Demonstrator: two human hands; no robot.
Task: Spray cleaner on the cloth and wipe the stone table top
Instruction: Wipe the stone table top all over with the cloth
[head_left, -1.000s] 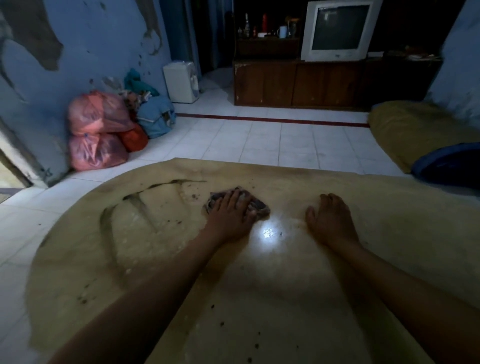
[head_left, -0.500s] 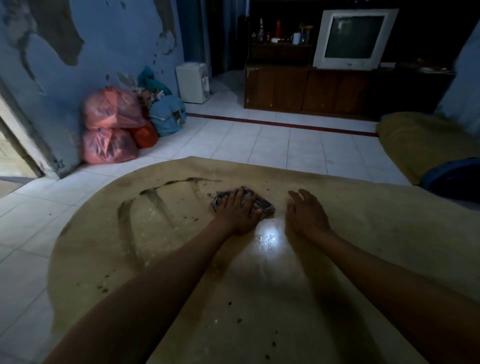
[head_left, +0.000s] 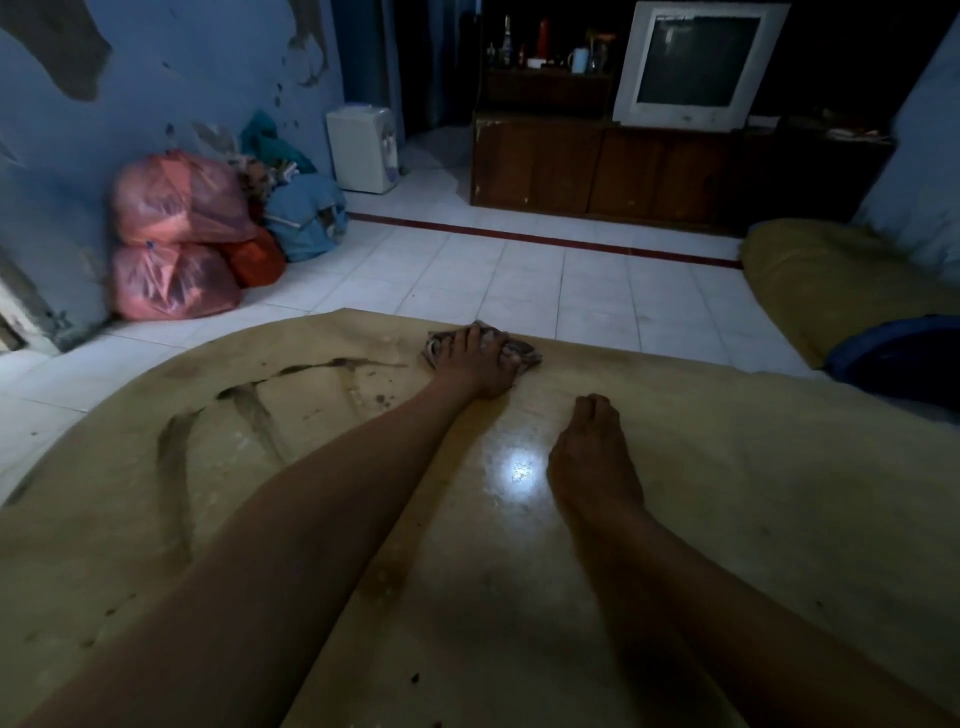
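Cloth: small dark crumpled rag (head_left: 519, 349), now at the far rim of the tabletop, farther out than half a second ago.
Tabletop: broad tan polished stone slab (head_left: 727, 493); glossy around the light glare near the middle, dull and streaked with dark dusty smears to the left.
Left hands: left hand (head_left: 475, 364) pressed flat over the rag, fingers spread and curled over it, arm stretched farther forward than before.
Right hands: right hand (head_left: 592, 457) empty, fingers loosely together, resting on the stone, drawn back nearer the body.
Meaning: wiping stroke reaches the far edge; likely pull back next, with the streaked left area not yet done.
Spray bottle: none in view.
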